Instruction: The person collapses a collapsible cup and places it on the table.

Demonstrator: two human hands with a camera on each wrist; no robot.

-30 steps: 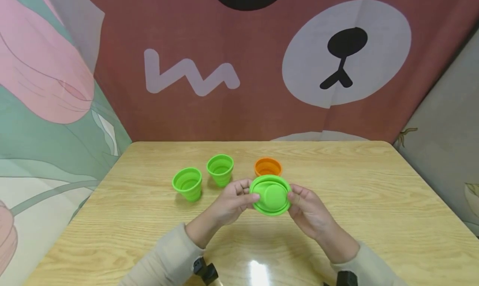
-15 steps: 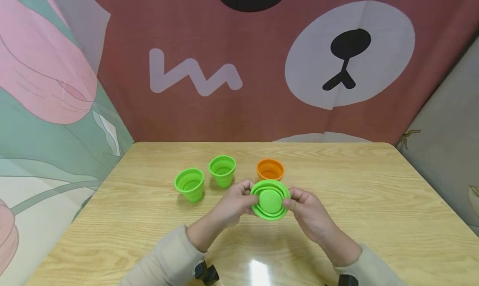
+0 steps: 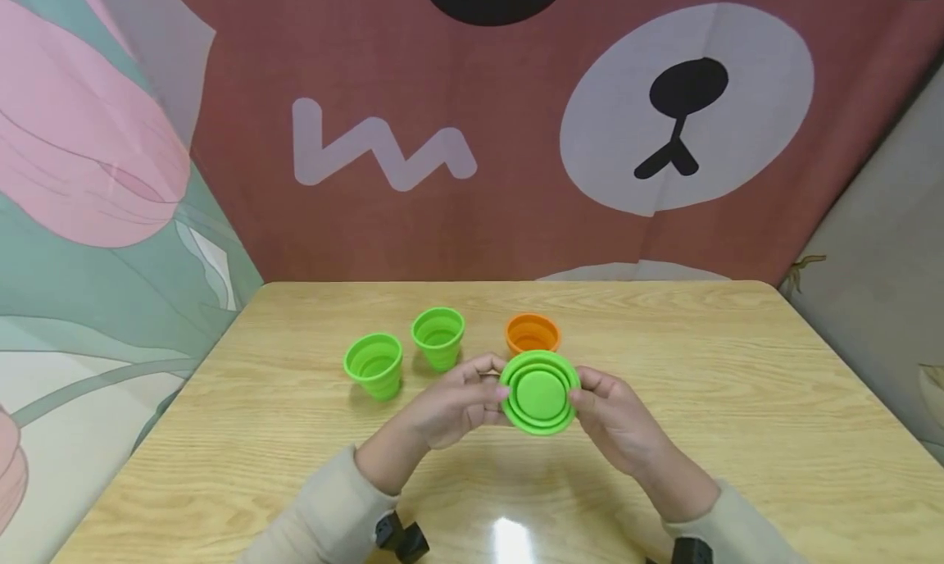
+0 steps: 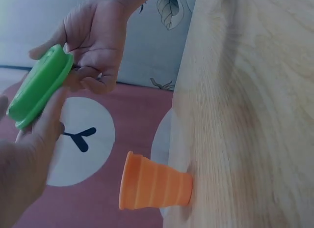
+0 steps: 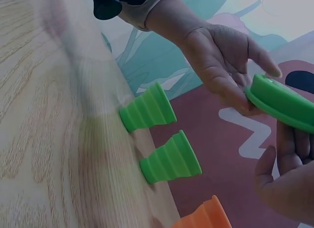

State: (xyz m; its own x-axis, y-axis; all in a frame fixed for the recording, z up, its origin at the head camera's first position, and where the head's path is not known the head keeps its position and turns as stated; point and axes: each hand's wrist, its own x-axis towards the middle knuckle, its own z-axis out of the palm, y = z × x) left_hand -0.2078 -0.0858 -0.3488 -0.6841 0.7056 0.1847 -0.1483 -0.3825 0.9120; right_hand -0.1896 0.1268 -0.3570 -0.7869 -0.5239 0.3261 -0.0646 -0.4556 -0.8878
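A green collapsible cup [image 3: 541, 393], folded flat into concentric rings, is held up above the table between both hands. My left hand [image 3: 459, 402] pinches its left rim, thumb on the near face and fingers behind. On the opposite rim, my right hand [image 3: 618, 423] pinches with thumb and fingers. The left wrist view shows the folded green cup [image 4: 41, 85] from the side, as a thick disc with a flared rim. Just behind it in the head view stands an orange collapsible cup [image 3: 533, 334], extended and upright, its lower part hidden.
Two extended green cups stand upright to the left: a nearer green cup [image 3: 374, 367] and a farther green cup [image 3: 438, 338]. All rest on a wooden table [image 3: 737, 400]. A printed cloth with a bear face [image 3: 369, 228] hangs behind the table's back edge.
The green cup's inside has gone from an uneven fold to even, concentric rings, and its face has tilted a little. Both hands keep hold of the rim. The standing cups stay put.
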